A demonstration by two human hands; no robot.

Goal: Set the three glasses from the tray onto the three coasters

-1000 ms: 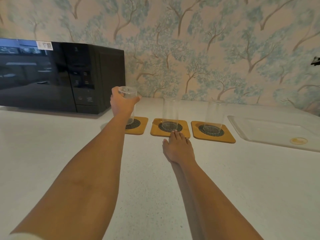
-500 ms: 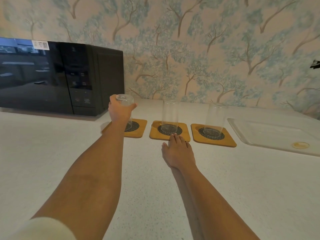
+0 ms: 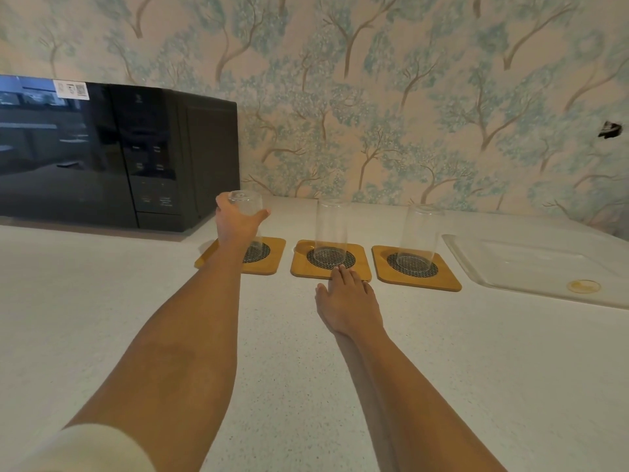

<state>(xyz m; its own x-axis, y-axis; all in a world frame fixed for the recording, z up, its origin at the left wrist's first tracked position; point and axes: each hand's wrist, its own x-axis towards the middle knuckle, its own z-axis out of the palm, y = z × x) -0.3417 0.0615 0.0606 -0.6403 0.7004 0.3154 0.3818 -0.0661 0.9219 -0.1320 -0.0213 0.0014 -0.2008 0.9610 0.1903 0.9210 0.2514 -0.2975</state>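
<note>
— Nearest you on the speckled white counter [image 3: 476, 386], what is your right hand [image 3: 350, 301] doing?

— It lies flat, palm down, fingers released, tips touching the front edge of the middle square bamboo coaster [image 3: 308, 267]. It holds nothing.

— And your left hand [image 3: 236, 221]?

— It grasps the clear upturned glass [image 3: 245, 206] over the left bamboo coaster [image 3: 272, 257]; whether the rim touches, you cannot tell.

— The other two?

— One tall clear glass [image 3: 332, 229] stands on the middle coaster, another [image 3: 418, 235] on the right bamboo coaster [image 3: 446, 279]. Rightward lies the clear plastic tray [image 3: 531, 267]; far left, against the wall, the black microwave [image 3: 102, 155].
</note>
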